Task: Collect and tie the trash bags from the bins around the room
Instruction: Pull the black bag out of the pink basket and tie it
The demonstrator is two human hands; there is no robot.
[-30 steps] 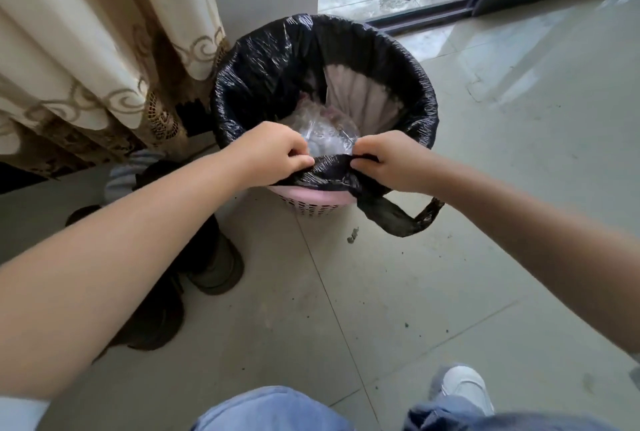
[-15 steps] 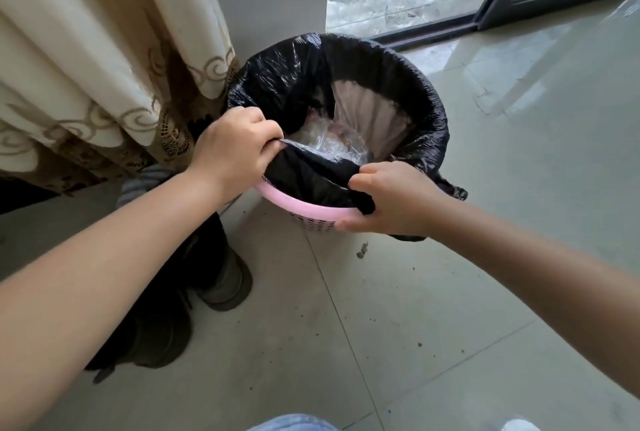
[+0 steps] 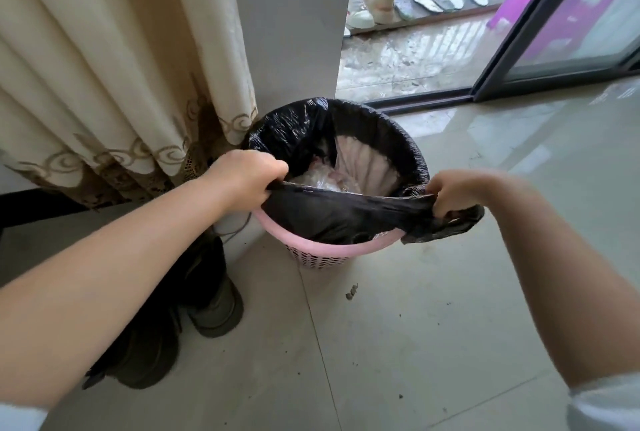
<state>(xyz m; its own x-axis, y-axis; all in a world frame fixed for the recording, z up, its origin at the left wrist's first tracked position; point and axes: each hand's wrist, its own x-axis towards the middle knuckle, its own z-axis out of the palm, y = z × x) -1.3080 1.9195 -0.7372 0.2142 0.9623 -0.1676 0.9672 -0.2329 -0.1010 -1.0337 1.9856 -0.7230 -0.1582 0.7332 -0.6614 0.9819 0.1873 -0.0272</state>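
Observation:
A pink plastic bin [image 3: 322,250] stands on the tiled floor by the curtain, lined with a black trash bag [image 3: 332,215]. The bag's near edge is off the rim and stretched taut between my hands. My left hand [image 3: 249,177] grips that edge at the bin's left side. On the right side my right hand [image 3: 453,191] grips the other end, where a loose flap hangs over the rim. The bag's far edge still wraps the back of the rim. Clear plastic and pale rubbish show inside.
A cream curtain [image 3: 114,66] hangs at the left beside a white pillar [image 3: 294,21]. Dark boots [image 3: 180,309] stand on the floor left of the bin. A sliding glass door [image 3: 554,32] is open behind, with shoes [image 3: 381,4] outside. Bits of dirt [image 3: 351,292] lie near the bin.
My hands have moved apart along the rim, left hand to the left side and right hand to the right, pulling the bag's near edge off the rim and stretching it.

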